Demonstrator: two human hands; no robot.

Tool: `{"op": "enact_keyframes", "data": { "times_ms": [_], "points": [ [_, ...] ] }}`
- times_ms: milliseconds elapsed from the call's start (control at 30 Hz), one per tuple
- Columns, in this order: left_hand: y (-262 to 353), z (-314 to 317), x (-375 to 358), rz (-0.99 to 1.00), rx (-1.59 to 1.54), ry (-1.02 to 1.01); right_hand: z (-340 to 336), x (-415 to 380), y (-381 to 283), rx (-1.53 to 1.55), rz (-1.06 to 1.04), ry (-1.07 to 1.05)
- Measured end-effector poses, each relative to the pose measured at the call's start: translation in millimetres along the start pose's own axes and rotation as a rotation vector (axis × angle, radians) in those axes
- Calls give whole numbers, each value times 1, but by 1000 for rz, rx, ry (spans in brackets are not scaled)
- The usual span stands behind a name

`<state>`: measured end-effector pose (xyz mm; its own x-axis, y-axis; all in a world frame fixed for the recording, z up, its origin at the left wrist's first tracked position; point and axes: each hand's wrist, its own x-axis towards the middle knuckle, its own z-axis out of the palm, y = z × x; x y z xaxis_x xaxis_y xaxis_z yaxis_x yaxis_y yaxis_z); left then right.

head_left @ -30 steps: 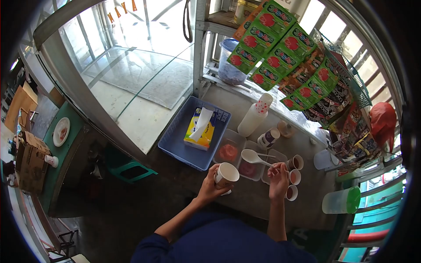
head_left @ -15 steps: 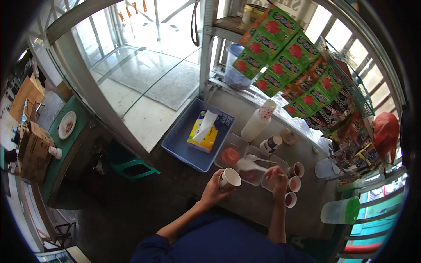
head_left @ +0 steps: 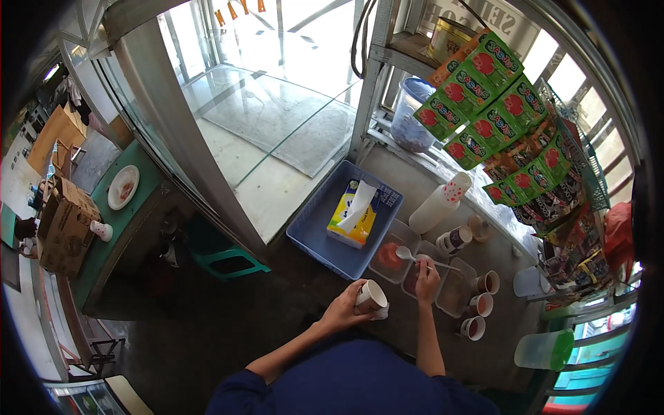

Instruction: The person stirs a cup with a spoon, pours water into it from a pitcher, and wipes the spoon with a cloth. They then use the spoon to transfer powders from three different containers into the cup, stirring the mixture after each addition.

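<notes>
My left hand (head_left: 344, 306) is wrapped round a white paper cup (head_left: 372, 296), tilted with its mouth up and to the right; something whitish shows under it. My right hand (head_left: 427, 279) grips the handle of a white spoon (head_left: 405, 254). The spoon's bowl is over the clear containers, near the one with red contents (head_left: 391, 256). Beside that container are a middle one, partly behind my right hand, and a third clear container (head_left: 454, 290). Three filled cups stand to the right: a brown-patterned one (head_left: 489, 282), a middle one (head_left: 481, 304) and a front one (head_left: 472, 328).
A blue basket (head_left: 304, 238) holds a yellow tissue pack (head_left: 354, 214). Behind the containers stand stacked cups (head_left: 432, 207) and a patterned cup (head_left: 454, 239). A green-lidded container (head_left: 544, 349) is at the right, below hanging sachets (head_left: 484, 97). A green stool (head_left: 232, 263) stands left.
The view has shifted, so the scene appears farther right. My right hand and the spoon have moved left relative to the containers. The cup in my left hand is tilted more.
</notes>
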<state>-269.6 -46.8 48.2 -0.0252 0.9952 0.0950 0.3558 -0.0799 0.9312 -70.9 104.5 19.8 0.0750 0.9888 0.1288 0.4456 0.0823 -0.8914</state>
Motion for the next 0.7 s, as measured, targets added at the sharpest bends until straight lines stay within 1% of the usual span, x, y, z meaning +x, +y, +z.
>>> {"op": "enact_keyframes", "data": {
  "times_ms": [167,233,333,400,467,533,600,667,700],
  "points": [
    [0,-11,5,-7,16,-32,3,0,17,82,54,32],
    [0,-16,8,-77,14,-82,4,1,25,180,109,24],
    [-2,-20,8,-94,20,-97,5,1,32,249,127,20],
    [-5,-19,7,-65,25,-80,6,2,32,275,138,22],
    [-4,-22,8,-38,28,-67,5,2,29,377,245,25],
    [-2,-25,8,-87,25,-93,5,3,32,378,247,21],
    [2,-30,9,-93,25,-98,7,2,38,378,252,19],
    [3,-31,9,-98,24,-112,8,1,39,214,170,-10],
    [2,-32,9,-78,41,-109,9,1,40,212,174,-2]
  ]
}}
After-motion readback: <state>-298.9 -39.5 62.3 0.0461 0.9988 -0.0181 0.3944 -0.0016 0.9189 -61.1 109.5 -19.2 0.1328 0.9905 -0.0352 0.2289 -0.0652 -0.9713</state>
